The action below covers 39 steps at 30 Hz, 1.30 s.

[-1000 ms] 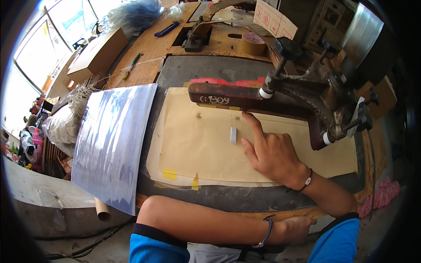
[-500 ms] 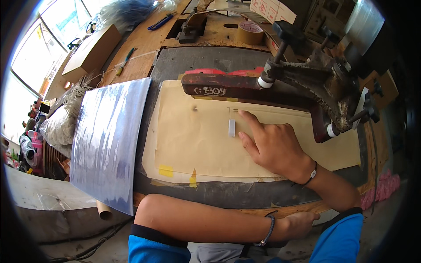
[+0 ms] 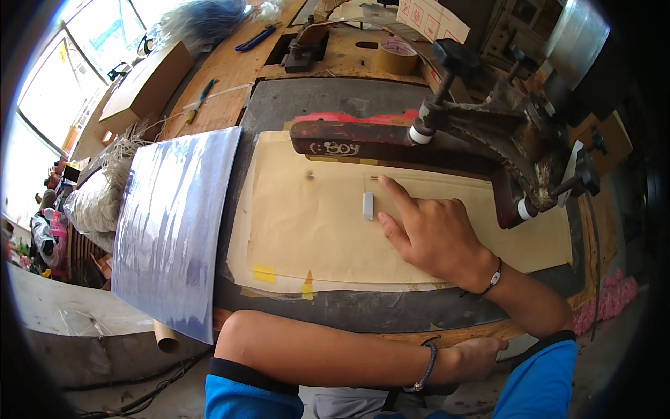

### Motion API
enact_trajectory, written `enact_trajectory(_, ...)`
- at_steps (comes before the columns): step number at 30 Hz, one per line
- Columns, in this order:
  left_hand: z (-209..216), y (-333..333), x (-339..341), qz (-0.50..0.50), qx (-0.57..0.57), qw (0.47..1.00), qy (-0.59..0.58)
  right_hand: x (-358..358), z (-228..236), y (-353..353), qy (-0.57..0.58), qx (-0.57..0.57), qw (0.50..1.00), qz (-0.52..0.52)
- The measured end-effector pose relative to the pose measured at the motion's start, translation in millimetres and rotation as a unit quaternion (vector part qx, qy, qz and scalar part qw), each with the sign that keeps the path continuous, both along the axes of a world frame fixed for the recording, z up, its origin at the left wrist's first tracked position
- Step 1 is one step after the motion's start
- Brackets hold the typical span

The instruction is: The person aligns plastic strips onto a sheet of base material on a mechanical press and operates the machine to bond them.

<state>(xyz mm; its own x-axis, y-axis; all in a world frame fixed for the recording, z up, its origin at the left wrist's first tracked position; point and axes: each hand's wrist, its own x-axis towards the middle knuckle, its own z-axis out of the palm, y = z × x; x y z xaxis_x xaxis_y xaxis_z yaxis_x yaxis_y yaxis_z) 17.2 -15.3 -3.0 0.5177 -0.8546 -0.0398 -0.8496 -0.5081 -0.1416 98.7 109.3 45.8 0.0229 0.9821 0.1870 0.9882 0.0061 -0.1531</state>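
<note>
A tan paper sheet [image 3: 328,237] covers a dark flat plate [image 3: 349,307] on the workbench. My right hand [image 3: 440,237] rests over it with index finger and thumb stretched out and nothing held. Its index fingertip lies beside a short dark mark near a thin line on the sheet. Just left of the thumb is a small pale rectangular piece [image 3: 368,207]. Across my body, my left hand [image 3: 478,357] is closed at the bench's front edge; what its fingers hold, if anything, is hidden. Above the sheet hangs a dark metal bar [image 3: 391,145] with white lettering.
The bar joins a metal bracket [image 3: 488,119] with black knobs at right. A stack of clear plastic sheets [image 3: 174,223] overhangs the left side. Behind lie a tape roll [image 3: 398,56], a cutter knife [image 3: 201,101], a blue tool [image 3: 255,38] and a cardboard box [image 3: 146,87].
</note>
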Motion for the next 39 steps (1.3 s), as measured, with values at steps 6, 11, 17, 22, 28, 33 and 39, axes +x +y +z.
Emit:
enact_trajectory(6, 2, 0, -1, -0.005, 0.005, 1.000, -0.003, -5, 8, -4, 0.036, 0.003, 0.999, -0.033)
enact_trajectory(11, 2, 0, 0, -0.013, 0.007, 1.000, 0.005, -6, 9, -2, 0.006, -0.025, 0.999, -0.037)
enact_trajectory(17, 6, 2, -3, 0.003, 0.015, 1.000, -0.002, -9, 8, -5, 0.016, 0.006, 0.999, -0.028)
enact_trajectory(22, 2, -3, -1, 0.003, 0.002, 1.000, -0.006, -9, 7, -6, 0.002, 0.028, 0.999, -0.022)
enact_trajectory(28, -2, -6, 5, -0.014, 0.004, 1.000, -0.004, -7, 0, -3, -0.021, 0.042, 0.999, -0.006)
enact_trajectory(33, 0, -7, 7, -0.023, 0.011, 1.000, 0.006, -9, 4, -4, -0.016, 0.040, 0.999, -0.013)
enact_trajectory(39, 0, -6, 7, -0.023, 0.005, 1.000, 0.004, -7, 4, -5, -0.020, 0.037, 0.999, -0.018)
